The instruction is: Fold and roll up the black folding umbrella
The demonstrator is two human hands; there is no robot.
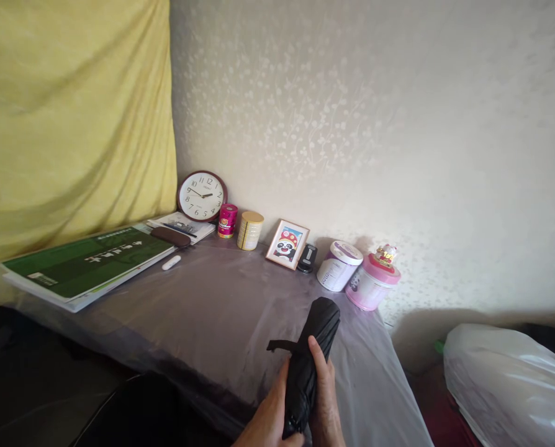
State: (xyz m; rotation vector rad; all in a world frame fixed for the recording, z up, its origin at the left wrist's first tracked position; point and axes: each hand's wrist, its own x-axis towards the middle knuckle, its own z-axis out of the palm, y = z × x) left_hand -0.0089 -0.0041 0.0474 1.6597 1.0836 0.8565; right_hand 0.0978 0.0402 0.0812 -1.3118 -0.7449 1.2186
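Observation:
A folded black umbrella [321,320] is held over the near side of the table, its rounded end pointing away from me and slightly right. My left hand [270,406] wraps its left side, with the thumb low near the bottom edge. On the other side my right hand [324,397] grips it, one finger lying along the black fabric. A loose closing strap [281,345] sticks out to the left of the umbrella. The fingers behind the umbrella are hidden.
Along the wall stand a round clock [202,196], a pink can [227,221], a yellow-lidded can [250,231], a panda picture frame [287,244], a white tub [339,267] and a pink tub [369,285]. A green book [86,261] lies left; a plastic bag [510,379] bulges right.

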